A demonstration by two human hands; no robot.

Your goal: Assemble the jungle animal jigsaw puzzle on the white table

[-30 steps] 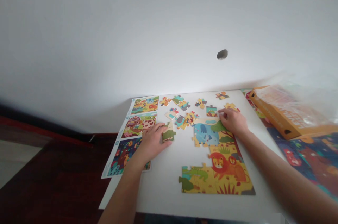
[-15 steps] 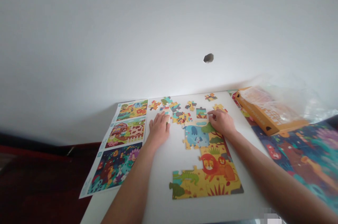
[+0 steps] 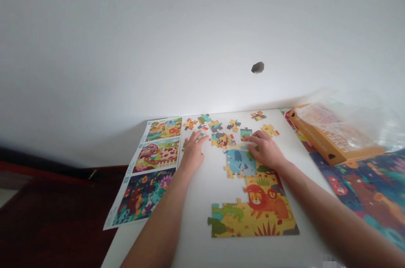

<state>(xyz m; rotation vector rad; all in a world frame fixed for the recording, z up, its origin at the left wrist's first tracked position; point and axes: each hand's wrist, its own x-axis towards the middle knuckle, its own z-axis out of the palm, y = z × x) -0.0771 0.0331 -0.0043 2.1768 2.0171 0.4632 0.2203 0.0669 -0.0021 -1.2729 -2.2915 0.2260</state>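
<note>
My left hand (image 3: 193, 151) rests over the table's left half, fingers spread, its fingertips among loose jigsaw pieces. A small piece (image 3: 202, 135) shows partly between its fingers. My right hand (image 3: 266, 149) reaches over the upper right of the partly joined jigsaw (image 3: 257, 207), with lions, elephants and a crocodile. Its fingertips touch the right edge of a loose green-and-yellow puzzle piece (image 3: 246, 134); the thumb sits lower, apart from the index finger. The hand hides some of the tree corner. Several loose pieces lie beyond, among them an overlapping yellow cluster (image 3: 223, 139).
A picture sheet (image 3: 160, 157) with three printed scenes lies along the table's left edge. On the right, an orange box (image 3: 322, 137) with clear plastic wrapping (image 3: 357, 120) sits on a dark printed puzzle (image 3: 360, 192). A white wall (image 3: 190, 49) rises behind.
My right hand has moved left and slightly nearer, so its fingers now reach the green-and-yellow piece. My left hand's fingers have spread wider. The whole view has shifted a little.
</note>
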